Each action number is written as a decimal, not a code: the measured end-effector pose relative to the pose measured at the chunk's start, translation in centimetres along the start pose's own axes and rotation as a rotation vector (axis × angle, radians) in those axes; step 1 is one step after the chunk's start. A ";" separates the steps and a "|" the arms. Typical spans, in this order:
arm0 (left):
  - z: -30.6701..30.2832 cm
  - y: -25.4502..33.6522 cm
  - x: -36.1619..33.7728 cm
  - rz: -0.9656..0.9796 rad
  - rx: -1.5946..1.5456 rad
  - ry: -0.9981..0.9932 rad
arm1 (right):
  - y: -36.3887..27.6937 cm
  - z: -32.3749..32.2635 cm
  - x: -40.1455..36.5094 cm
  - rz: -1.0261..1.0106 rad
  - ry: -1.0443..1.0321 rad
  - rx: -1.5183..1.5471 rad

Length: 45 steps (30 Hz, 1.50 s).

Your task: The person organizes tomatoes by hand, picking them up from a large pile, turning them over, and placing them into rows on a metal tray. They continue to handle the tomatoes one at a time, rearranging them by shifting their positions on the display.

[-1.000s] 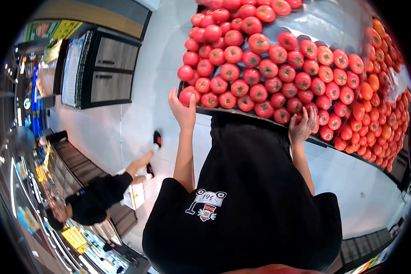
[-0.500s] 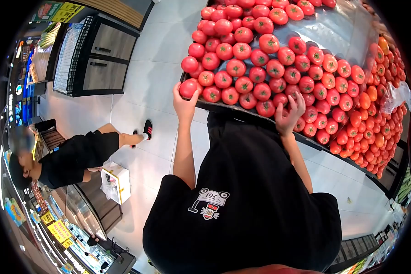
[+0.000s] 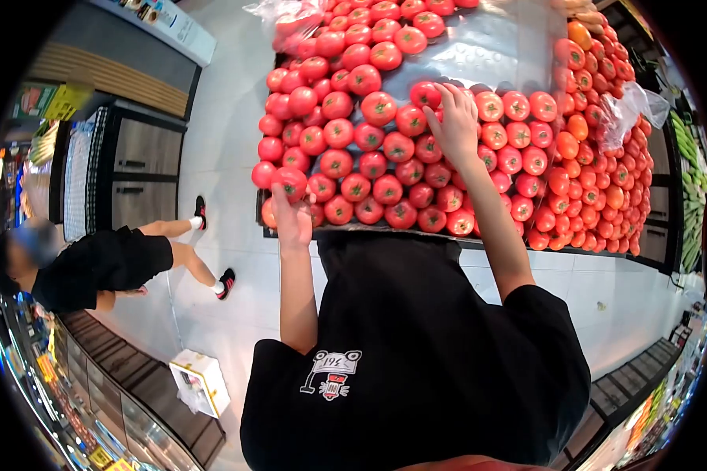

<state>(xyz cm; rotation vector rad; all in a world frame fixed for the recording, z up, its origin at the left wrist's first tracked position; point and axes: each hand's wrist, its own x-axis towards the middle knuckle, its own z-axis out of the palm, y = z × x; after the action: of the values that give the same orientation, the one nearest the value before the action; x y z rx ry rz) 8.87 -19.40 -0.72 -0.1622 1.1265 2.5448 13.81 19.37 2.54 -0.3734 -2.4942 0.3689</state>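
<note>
Many red tomatoes [image 3: 338,135] lie in rows on a black-edged display stand [image 3: 353,229]. At the stand's front left corner, my left hand [image 3: 294,224] has its fingers around a tomato [image 3: 290,184], with the palm below it. My right hand [image 3: 456,125] reaches over the rows farther right, fingers apart and bent. Its thumb and index finger are beside another tomato [image 3: 425,94], at the edge of a bare, shiny sheet [image 3: 495,59]. The right fingertips are partly hidden among the tomatoes.
Smaller orange-red tomatoes [image 3: 605,184] are heaped at right, with a clear plastic bag [image 3: 632,114] on them. Another bag [image 3: 287,20] lies at the back left. A person in black [image 3: 110,263] stands at left, near a white box [image 3: 199,382] and cabinets [image 3: 145,169].
The view has shifted towards the right of the stand. My right hand has moved from the front edge deeper over the tomatoes. My left hand stays at the corner tomato. The person's legs are farther apart.
</note>
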 end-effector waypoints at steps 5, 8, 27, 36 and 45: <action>5.8 -0.4 3.8 0.028 0.419 -0.052 | 1.4 0.2 3.5 -0.186 -0.053 -0.098; 10.9 -0.9 6.5 0.222 0.851 -0.182 | 1.8 0.6 4.6 -0.201 -0.243 -0.140; 20.4 -6.8 18.3 0.799 1.803 -0.707 | 7.3 -0.8 7.7 -0.153 -0.549 0.244; 20.8 -9.4 16.7 1.094 1.868 -0.464 | 7.3 -1.0 8.7 -0.190 -0.639 0.218; 21.4 -8.9 15.1 1.024 1.927 -0.522 | 5.9 -0.7 6.4 -0.255 -0.388 0.110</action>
<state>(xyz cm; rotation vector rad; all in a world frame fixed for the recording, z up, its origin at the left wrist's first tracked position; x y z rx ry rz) -1.15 5.96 3.91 1.6325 3.0099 0.5866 10.19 27.12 4.36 0.0715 -2.8360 0.5101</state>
